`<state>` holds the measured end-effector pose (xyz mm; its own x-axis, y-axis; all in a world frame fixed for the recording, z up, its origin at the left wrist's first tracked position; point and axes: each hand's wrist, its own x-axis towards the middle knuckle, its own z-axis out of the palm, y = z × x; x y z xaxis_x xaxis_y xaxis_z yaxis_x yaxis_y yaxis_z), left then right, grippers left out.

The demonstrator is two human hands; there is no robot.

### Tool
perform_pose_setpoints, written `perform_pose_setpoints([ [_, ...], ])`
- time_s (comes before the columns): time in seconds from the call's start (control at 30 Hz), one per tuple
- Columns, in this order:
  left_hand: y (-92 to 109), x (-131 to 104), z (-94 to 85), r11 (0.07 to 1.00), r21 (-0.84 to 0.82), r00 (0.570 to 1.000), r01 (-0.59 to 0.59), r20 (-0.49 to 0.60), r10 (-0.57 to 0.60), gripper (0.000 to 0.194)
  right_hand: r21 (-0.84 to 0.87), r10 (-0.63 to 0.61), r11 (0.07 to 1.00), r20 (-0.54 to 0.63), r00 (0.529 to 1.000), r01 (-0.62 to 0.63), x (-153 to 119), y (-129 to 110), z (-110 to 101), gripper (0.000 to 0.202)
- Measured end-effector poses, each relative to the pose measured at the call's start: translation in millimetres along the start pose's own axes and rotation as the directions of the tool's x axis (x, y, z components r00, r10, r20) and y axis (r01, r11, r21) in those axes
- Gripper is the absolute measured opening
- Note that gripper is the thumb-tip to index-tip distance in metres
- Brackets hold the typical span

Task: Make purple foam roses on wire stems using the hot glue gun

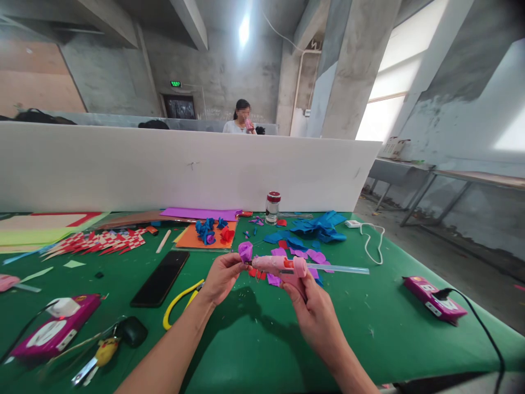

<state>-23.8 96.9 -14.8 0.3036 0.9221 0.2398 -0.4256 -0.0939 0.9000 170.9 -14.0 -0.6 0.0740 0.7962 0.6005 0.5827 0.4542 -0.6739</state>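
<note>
My left hand (223, 278) pinches a small purple paper flower (245, 251) above the green table (262, 350). In my right hand (314, 306) is a pink glue gun (273, 265), its handle gripped and its nozzle at the base of the flower. A clear glue stick (340, 268) sticks out of the gun's back end, pointing right. Purple paper petals (318, 256) and red pieces lie on the table just behind the gun. Blue paper flowers (205, 231) and a red one rest on an orange sheet (191, 236) beyond my left hand.
A black phone (161, 279) and yellow-handled pliers (180, 303) lie left of my left forearm. A lidded glass jar (273, 209) stands near the white partition (164, 169). Purple power strips (435, 298) with cords sit at both sides. A person (240, 120) is beyond the partition.
</note>
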Motion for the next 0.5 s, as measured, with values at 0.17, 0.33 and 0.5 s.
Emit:
perform_pose_setpoints([
  [0.17, -0.9, 0.9, -1.5, 1.000, 0.009, 1.000, -0.003, 0.015, 0.003, 0.017, -0.034, -0.009, 0.999, -0.010, 1.000, 0.009, -0.2, 0.3, -0.5, 0.034],
  [0.33, -0.5, 0.3, -1.1, 1.000, 0.014, 1.000, 0.004, 0.004, -0.004, 0.016, -0.012, -0.019, 1.000, -0.022, 1.000, 0.019, 0.7, -0.6, 0.6, 0.037],
  [0.5, -1.0, 0.3, -1.4, 1.000, 0.012, 1.000, -0.006, 0.017, 0.005, 0.017, -0.021, -0.018, 1.000, -0.009, 1.000, 0.018, 0.7, -0.6, -1.0, 0.034],
])
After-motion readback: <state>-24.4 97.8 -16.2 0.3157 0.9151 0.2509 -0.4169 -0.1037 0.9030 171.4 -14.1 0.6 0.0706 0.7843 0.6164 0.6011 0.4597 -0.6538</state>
